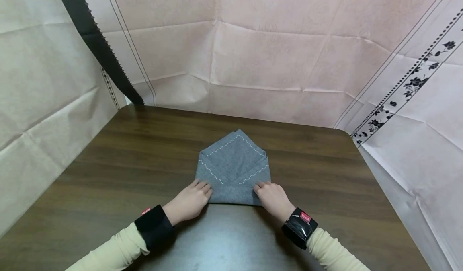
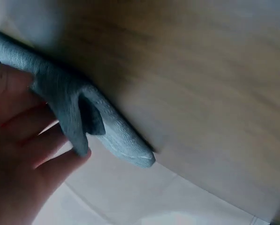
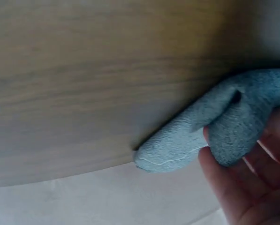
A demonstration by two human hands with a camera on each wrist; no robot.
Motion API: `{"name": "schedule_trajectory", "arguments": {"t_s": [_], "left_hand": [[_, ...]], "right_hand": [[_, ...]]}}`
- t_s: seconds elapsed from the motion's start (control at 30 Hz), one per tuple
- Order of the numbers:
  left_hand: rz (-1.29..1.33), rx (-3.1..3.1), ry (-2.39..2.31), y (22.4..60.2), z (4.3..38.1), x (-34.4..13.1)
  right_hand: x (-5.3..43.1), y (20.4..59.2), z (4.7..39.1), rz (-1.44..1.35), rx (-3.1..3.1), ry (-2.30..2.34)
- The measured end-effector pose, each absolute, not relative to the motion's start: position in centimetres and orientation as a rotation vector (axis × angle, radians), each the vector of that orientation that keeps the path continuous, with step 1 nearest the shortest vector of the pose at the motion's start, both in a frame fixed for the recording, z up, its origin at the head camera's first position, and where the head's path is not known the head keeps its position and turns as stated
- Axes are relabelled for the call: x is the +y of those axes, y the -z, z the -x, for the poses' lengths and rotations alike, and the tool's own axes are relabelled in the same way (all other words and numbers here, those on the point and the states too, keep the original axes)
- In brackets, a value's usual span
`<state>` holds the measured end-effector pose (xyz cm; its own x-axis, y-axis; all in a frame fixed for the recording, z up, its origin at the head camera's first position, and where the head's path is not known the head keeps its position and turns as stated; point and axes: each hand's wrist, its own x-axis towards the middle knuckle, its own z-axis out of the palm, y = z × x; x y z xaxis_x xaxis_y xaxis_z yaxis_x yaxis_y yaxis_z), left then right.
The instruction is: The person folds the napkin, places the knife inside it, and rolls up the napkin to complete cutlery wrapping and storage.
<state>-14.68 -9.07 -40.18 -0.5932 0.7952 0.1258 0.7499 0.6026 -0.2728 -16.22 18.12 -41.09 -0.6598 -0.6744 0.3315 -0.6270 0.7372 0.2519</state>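
Observation:
A grey-blue cloth [image 1: 233, 162] with wavy white stitching lies folded on the table, its pointed end facing away. At its near left corner my left hand [image 1: 191, 200] grips the folded edge. My right hand [image 1: 275, 200] pinches the near right corner in much the same way. Through the left wrist view, the cloth [image 2: 118, 133] bends up in a fold between the fingers of my left hand [image 2: 22, 136]. A rounded fold of cloth [image 3: 233, 133] is held by the fingers of my right hand [image 3: 259, 187] in the right wrist view. The fold's underside is hidden.
The brown wooden table [image 1: 325, 174] has rounded far corners. Pale patterned sheeting [image 1: 267, 58] hangs behind and at both sides, with a black strip [image 1: 97, 42] at the back left. Both wrists wear black bands [image 1: 300, 227].

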Motion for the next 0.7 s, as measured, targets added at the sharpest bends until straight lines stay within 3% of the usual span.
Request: {"name": "schedule_trajectory", "arguments": {"t_s": [0.27,0.7], "left_hand": [[1.342,-2.906,-0.004,39.8,14.5,-10.6],[1.267,-2.499,-0.210,40.7,15.2,-9.6]], "right_hand": [[19.6,41.3,15.5,-1.129,-2.541,0.285],[20.2,42.2,14.3,-1.159,-2.669,0.221]]}}
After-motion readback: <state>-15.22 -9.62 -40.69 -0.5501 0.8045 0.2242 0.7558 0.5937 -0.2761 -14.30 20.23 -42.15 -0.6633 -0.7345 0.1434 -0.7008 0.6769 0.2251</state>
